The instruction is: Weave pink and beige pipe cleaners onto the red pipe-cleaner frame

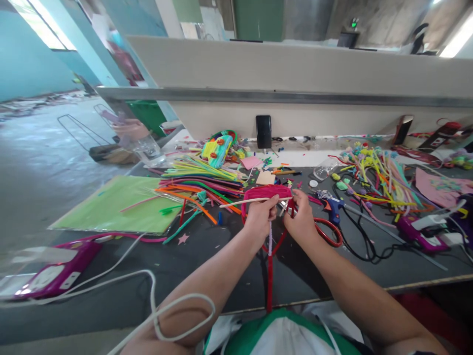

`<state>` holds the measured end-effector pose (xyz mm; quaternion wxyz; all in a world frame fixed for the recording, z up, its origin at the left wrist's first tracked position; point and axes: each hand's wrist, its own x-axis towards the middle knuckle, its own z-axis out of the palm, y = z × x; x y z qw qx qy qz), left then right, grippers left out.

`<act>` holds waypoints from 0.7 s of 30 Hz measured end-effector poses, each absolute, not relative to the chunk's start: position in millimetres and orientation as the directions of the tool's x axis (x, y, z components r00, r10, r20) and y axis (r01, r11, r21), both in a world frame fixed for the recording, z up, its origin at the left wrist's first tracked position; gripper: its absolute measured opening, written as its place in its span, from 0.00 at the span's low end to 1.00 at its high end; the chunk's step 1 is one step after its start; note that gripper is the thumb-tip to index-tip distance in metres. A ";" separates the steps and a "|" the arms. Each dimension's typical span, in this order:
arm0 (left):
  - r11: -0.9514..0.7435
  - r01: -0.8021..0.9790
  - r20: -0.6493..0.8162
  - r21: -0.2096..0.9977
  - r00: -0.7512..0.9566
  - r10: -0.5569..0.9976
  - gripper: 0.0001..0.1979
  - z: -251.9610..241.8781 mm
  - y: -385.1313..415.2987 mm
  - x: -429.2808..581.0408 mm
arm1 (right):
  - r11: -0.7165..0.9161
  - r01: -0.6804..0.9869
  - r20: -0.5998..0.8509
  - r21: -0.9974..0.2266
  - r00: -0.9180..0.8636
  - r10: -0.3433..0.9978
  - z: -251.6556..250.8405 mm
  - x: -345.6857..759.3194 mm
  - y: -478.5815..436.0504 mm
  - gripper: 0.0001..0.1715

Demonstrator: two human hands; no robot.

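Observation:
A white pipe cleaner (pixel 244 201) stretches sideways in front of a bright pink fuzzy piece (pixel 268 191) that looks built from pipe cleaners. My left hand (pixel 260 216) is closed, pinching the white pipe cleaner between thumb and finger. At the pipe cleaner's right end, my right hand (pixel 300 215) is closed with its fingertips together, by the pink piece's right edge. A pale lilac strip (pixel 270 239) hangs down between the hands. Below it a red strap (pixel 269 281) runs toward my body. Beside my right wrist lies a glossy red loop (pixel 330 232); the rest of it is hidden.
Bundled coloured pipe cleaners (pixel 203 172) lie behind my left hand, near a green sheet (pixel 121 204). A blue glue gun (pixel 333 209), black cable and purple power strip (pixel 421 234) are on the right. A phone (pixel 263 131) leans on the partition. White cable (pixel 151 281) crosses my left forearm.

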<state>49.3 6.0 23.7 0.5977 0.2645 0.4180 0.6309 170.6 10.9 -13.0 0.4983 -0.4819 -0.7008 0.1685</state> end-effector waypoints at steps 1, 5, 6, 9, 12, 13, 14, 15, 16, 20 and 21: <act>0.065 -0.531 -0.165 0.845 -0.144 0.976 0.15 23.2 5.8 49.6 | 0.478 0.559 0.552 -0.678 -0.042 0.833 -13.8 169.6 10.8 0.38; 0.063 -0.526 -0.151 0.848 -0.127 0.980 0.15 22.0 3.9 52.3 | 0.450 0.669 0.596 -0.592 -0.013 0.803 -14.2 169.2 11.5 0.35; 0.062 -0.527 -0.147 0.847 -0.122 0.982 0.14 22.0 3.4 53.0 | 0.450 0.684 0.617 -0.575 0.000 0.787 -14.1 169.6 11.5 0.33; 0.066 -0.532 -0.147 0.844 -0.110 0.983 0.15 23.0 2.0 54.5 | 0.468 0.712 0.689 -0.524 0.031 0.724 -13.7 170.6 10.4 0.25; 0.064 -0.537 -0.151 0.841 -0.119 0.981 0.15 24.0 1.5 55.1 | 0.466 0.734 0.719 -0.494 0.044 0.693 -10.8 172.0 8.1 0.14; 0.062 -0.539 -0.152 0.840 -0.124 0.981 0.15 23.9 1.6 55.2 | 0.463 0.741 0.717 -0.487 0.037 0.696 -9.2 172.9 7.5 0.11; 0.060 -0.543 -0.153 0.838 -0.128 0.980 0.15 23.6 1.7 55.3 | 0.461 0.748 0.712 -0.478 0.022 0.701 -7.6 174.3 7.0 0.08; 0.059 -0.547 -0.154 0.835 -0.130 0.979 0.15 22.9 1.9 55.4 | 0.464 0.753 0.705 -0.467 0.001 0.709 -6.0 175.9 6.9 0.07; 0.059 -0.548 -0.154 0.834 -0.129 0.980 0.15 22.1 2.0 55.4 | 0.469 0.755 0.700 -0.457 -0.019 0.714 -4.5 177.7 7.0 0.06; 0.055 -0.548 -0.145 0.835 -0.122 0.982 0.15 19.4 2.4 55.7 | 0.511 0.704 0.709 -0.494 -0.014 0.705 -1.4 184.4 9.7 0.07; 0.052 -0.548 -0.142 0.835 -0.123 0.982 0.14 19.2 2.3 55.8 | 0.515 0.673 0.706 -0.532 0.016 0.708 -1.0 185.4 10.4 0.08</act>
